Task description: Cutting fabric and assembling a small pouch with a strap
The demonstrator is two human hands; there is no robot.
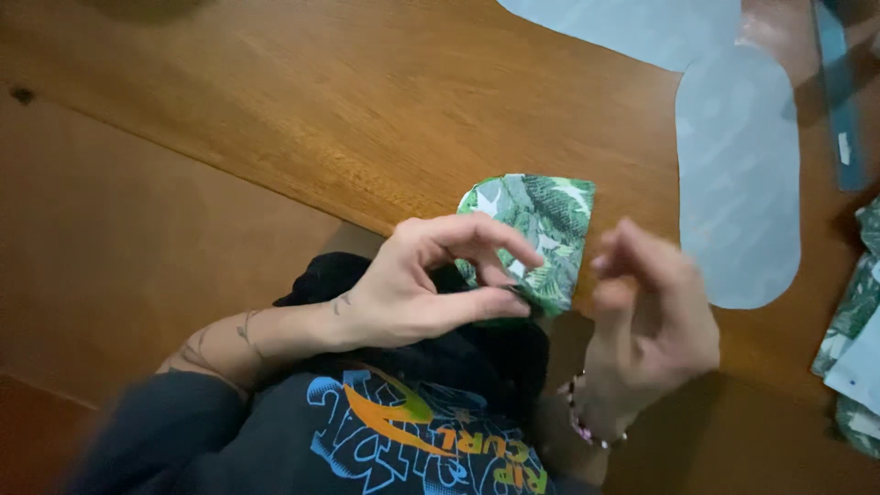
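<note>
Near the centre of the frame, the person's left hand (412,293) holds a folded piece of green leaf-print fabric (541,229). Its thumb and forefinger are pressed together on the lower edge of the fabric, pinching it, while the other fingers (495,240) curl over the near face of the piece. The fabric stands up from the pinch, its rounded top toward the upper middle of the frame, above the edge of the wooden table (302,101).

The right hand (651,330) is just to the right of the fabric, blurred. Its fingers are loosely bent and slightly apart; whether the fingertips touch the fabric's right edge cannot be told. A beaded bracelet (587,426) sits at this wrist.

In the upper right of the frame, a pale blue rounded pattern piece (738,174) lies flat on the table, and a second pale blue sheet (642,23) lies at the top edge, touching or overlapping it. A teal ruler (839,92) lies along the far right, beside the rounded piece. At the right edge, lower down, more leaf-print fabric (857,348) lies partly out of frame.

At the bottom of the frame is the person's dark shirt with a coloured graphic (412,431), and the left forearm shows line tattoos.
</note>
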